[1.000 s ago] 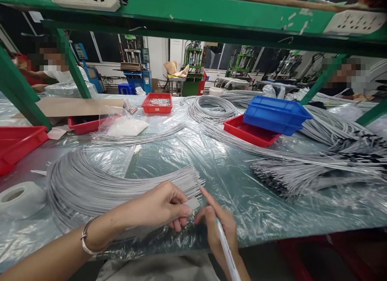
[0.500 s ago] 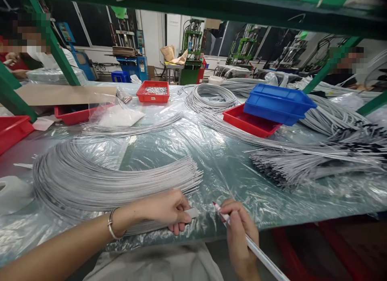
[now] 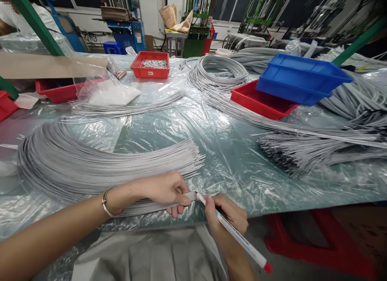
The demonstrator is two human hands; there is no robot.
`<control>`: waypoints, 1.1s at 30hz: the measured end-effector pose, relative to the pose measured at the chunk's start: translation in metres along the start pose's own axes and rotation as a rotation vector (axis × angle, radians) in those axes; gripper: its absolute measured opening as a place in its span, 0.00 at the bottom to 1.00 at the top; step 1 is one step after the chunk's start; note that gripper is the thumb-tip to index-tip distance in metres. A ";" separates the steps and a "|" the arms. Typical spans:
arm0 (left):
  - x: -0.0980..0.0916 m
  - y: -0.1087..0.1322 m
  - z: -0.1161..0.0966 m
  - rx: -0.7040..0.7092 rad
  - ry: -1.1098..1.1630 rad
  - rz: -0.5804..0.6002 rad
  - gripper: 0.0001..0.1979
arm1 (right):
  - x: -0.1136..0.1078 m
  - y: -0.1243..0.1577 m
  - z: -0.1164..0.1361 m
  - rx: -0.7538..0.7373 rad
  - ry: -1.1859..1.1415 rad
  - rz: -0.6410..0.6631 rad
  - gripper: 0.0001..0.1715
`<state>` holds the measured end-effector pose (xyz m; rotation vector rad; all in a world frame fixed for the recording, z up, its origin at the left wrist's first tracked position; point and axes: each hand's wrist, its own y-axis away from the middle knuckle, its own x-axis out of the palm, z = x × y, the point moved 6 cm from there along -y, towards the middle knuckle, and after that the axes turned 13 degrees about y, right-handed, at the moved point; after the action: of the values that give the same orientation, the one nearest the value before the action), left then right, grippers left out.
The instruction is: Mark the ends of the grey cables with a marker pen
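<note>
My left hand [image 3: 165, 191] pinches a small grey tag [image 3: 190, 196] at the end of a thin bundle of grey wires, down at the near table edge. A metal bracelet [image 3: 106, 203] sits on that wrist. My right hand [image 3: 228, 214] grips a white pen [image 3: 238, 238] with a red cap end, and the pen's tip touches the tag. Just behind my hands lies a large curved bundle of grey wires [image 3: 90, 164] on clear plastic sheeting.
A red tray [image 3: 261, 103] with a blue bin [image 3: 299, 77] on it stands at the back right, beside a wire coil [image 3: 217, 71]. A red tray of small metal parts [image 3: 150, 65] sits further back. More cut wires [image 3: 302, 152] lie at the right. A person's shoulder shows far left.
The view has tipped downward. My right hand has turned the pen and brought its tip onto the tag held by my left hand, which stayed on the wire bundle.
</note>
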<state>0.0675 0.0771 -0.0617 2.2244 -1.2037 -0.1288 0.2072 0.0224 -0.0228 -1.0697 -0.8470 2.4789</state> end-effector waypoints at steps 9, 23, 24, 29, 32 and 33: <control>0.002 0.003 -0.004 0.007 -0.005 0.023 0.14 | 0.003 0.002 0.002 -0.032 0.000 0.025 0.13; -0.001 0.002 0.000 0.009 -0.022 0.020 0.15 | 0.001 0.001 0.000 -0.035 0.048 0.056 0.17; -0.001 0.002 0.000 0.007 -0.024 0.020 0.15 | 0.001 0.001 0.000 -0.036 0.049 0.060 0.17; 0.000 0.002 -0.002 0.008 -0.020 0.016 0.13 | 0.000 0.001 0.002 -0.018 0.033 0.068 0.19; 0.001 0.002 -0.003 -0.004 -0.022 0.003 0.13 | 0.000 0.002 0.001 0.000 0.022 0.086 0.20; 0.001 0.002 -0.004 -0.007 -0.023 0.003 0.13 | 0.000 0.002 0.000 0.004 0.017 0.089 0.20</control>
<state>0.0682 0.0769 -0.0571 2.2203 -1.2170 -0.1576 0.2069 0.0206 -0.0243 -1.1492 -0.8054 2.5386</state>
